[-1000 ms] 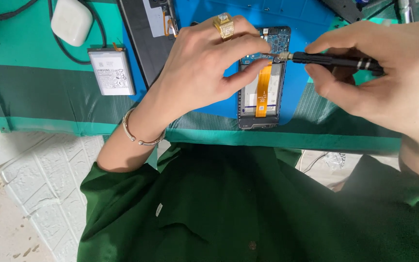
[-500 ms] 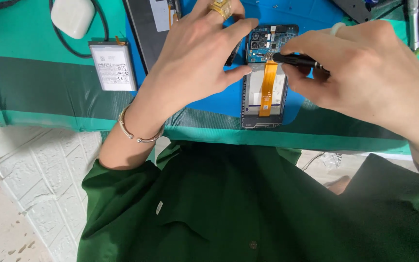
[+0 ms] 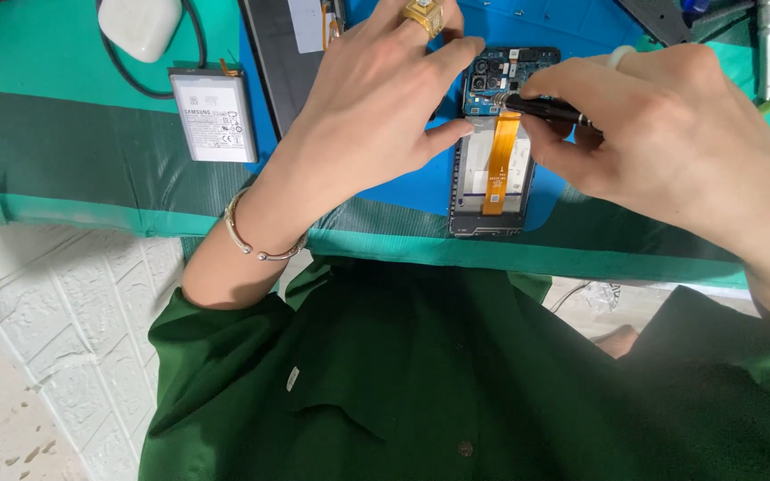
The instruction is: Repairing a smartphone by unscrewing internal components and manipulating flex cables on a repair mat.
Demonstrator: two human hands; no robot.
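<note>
Pinching a black screwdriver (image 3: 552, 110), your right hand (image 3: 670, 134) sets its tip on the opened phone (image 3: 495, 142) at the table's (image 3: 64, 151) centre. Your left hand (image 3: 376, 107) steadies the phone's left edge with spread fingertips, gripping nothing. A phone battery (image 3: 214, 116) lies at 9 o'clock.

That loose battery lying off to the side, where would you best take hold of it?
By its two long edges, coming straight down from above. The battery lies flat on the green mat, a thin rectangle, and both long sides show bare. Avoid the top edge, where a small orange tab sticks out.
</note>
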